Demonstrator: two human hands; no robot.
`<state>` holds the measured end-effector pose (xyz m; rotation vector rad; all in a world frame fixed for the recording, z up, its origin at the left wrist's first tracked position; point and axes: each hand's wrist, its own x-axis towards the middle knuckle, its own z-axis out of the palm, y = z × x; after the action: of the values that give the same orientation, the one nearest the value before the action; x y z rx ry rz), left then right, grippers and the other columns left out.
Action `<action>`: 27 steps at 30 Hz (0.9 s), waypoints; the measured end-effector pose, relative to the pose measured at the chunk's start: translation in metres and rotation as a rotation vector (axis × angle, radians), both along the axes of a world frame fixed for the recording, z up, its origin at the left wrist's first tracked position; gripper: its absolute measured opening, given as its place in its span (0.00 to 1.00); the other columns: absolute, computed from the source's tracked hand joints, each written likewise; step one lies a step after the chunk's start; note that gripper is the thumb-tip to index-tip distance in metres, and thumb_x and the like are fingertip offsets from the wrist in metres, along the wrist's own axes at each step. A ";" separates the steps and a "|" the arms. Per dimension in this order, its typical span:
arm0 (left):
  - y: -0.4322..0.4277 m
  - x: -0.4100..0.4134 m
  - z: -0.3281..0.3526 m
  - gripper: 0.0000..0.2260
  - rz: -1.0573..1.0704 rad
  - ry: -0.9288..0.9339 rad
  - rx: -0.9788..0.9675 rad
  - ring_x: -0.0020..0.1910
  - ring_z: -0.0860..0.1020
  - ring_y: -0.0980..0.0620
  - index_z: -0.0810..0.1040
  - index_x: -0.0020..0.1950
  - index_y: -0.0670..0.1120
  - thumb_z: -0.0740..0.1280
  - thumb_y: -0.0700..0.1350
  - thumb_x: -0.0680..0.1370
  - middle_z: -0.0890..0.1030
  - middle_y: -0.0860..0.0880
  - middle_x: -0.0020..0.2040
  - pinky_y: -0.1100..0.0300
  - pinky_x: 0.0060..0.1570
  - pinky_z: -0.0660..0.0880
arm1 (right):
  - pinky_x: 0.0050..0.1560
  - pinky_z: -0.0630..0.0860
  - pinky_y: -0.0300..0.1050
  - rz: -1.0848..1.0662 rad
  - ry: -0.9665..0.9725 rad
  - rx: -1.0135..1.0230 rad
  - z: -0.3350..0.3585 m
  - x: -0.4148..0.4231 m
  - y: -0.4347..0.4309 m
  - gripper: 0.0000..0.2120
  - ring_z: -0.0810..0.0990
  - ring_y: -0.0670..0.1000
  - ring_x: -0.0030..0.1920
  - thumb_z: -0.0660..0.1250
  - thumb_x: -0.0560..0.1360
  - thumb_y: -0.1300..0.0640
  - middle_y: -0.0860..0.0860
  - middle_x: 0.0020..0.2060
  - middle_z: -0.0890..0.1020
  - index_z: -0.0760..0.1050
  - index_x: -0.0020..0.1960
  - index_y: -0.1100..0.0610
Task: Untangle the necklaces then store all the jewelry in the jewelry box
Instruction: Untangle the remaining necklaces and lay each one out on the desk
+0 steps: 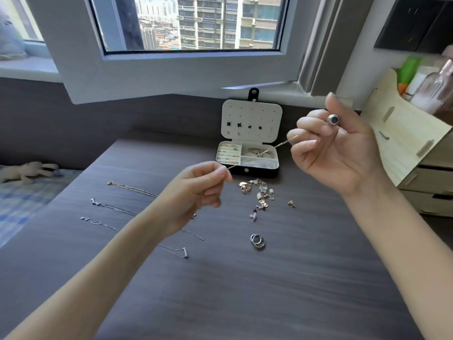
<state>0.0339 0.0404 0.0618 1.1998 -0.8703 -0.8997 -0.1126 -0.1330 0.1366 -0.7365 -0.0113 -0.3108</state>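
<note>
- Currently the left hand [196, 190] is raised above the table [245, 303], thumb and forefinger pinching one end of a thin chain [257, 155].
- The right hand [335, 153] is higher and further right, its fingers curled round the other end of the thin chain, which runs taut between the two hands.
- A dark-stoned ring [333, 119] sits at the right hand's thumb and forefinger; I cannot tell whether it is worn or merely held.
- The taut chain crosses in the air over the jewelry box [255, 171], touching neither it nor the table.
- The jewelry box stands open at the far edge of the table, its lid [250, 111] upright with several stud earrings pinned to it, and small pieces lie in the tray's compartments.
- Just in front of the box lies a heap of charms [257, 192], with a small gold earring [291, 203] near it to the right.
- Two silver rings [257, 241] lie touching each other, nearer the person.
- On the left of the table a gold necklace [132, 188] and two silver necklaces [110, 206] lie stretched out side by side and apart, their right parts hidden under the left forearm.
- A wooden organizer [404, 148] stands at the right, a plush toy [27, 171] lies on a bed at the left, and a window [196, 23] is above.
</note>
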 end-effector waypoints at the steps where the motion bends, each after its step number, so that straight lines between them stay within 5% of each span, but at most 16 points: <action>1: 0.005 0.011 0.001 0.08 0.040 -0.040 0.027 0.26 0.57 0.56 0.78 0.40 0.44 0.64 0.46 0.75 0.60 0.53 0.28 0.66 0.29 0.64 | 0.28 0.71 0.35 -0.021 0.030 -0.043 0.000 0.002 0.001 0.17 0.68 0.46 0.28 0.62 0.73 0.50 0.47 0.24 0.69 0.69 0.27 0.55; 5: 0.025 0.054 0.011 0.08 0.200 -0.191 0.201 0.26 0.57 0.56 0.77 0.40 0.43 0.66 0.44 0.77 0.62 0.54 0.26 0.66 0.26 0.56 | 0.24 0.72 0.35 -0.132 0.284 -0.341 -0.015 0.023 0.019 0.11 0.72 0.46 0.27 0.63 0.71 0.54 0.50 0.28 0.73 0.69 0.33 0.56; 9: 0.035 0.098 0.009 0.07 0.398 -0.635 0.517 0.27 0.65 0.57 0.81 0.41 0.46 0.67 0.47 0.77 0.70 0.55 0.27 0.67 0.26 0.61 | 0.26 0.75 0.37 -0.122 0.425 -0.590 -0.048 0.057 0.039 0.09 0.80 0.49 0.29 0.65 0.75 0.64 0.58 0.35 0.78 0.69 0.37 0.61; 15: 0.039 0.144 -0.004 0.06 0.451 -1.035 0.775 0.32 0.70 0.54 0.81 0.48 0.47 0.67 0.47 0.77 0.76 0.52 0.37 0.65 0.28 0.66 | 0.25 0.76 0.43 -0.162 0.551 -0.991 -0.099 0.105 0.067 0.11 0.78 0.52 0.29 0.60 0.72 0.75 0.60 0.45 0.77 0.69 0.47 0.60; 21: 0.041 0.167 -0.024 0.05 0.462 -1.138 0.884 0.44 0.76 0.50 0.81 0.48 0.49 0.65 0.45 0.76 0.78 0.52 0.43 0.61 0.40 0.70 | 0.46 0.66 0.43 -0.298 0.520 -1.704 -0.127 0.126 0.072 0.17 0.73 0.55 0.46 0.55 0.73 0.70 0.52 0.49 0.71 0.70 0.59 0.57; 27: 0.039 0.176 -0.047 0.00 0.499 -1.090 0.830 0.49 0.77 0.48 0.77 0.44 0.52 0.68 0.47 0.74 0.77 0.53 0.40 0.60 0.42 0.68 | 0.47 0.67 0.45 -0.346 0.524 -2.133 -0.125 0.126 0.074 0.12 0.73 0.56 0.55 0.56 0.77 0.62 0.51 0.54 0.77 0.72 0.58 0.54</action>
<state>0.2101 0.0792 0.0145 2.6048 -0.9522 -0.0838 0.0138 -0.0587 0.0115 -2.9428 0.3346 -0.3438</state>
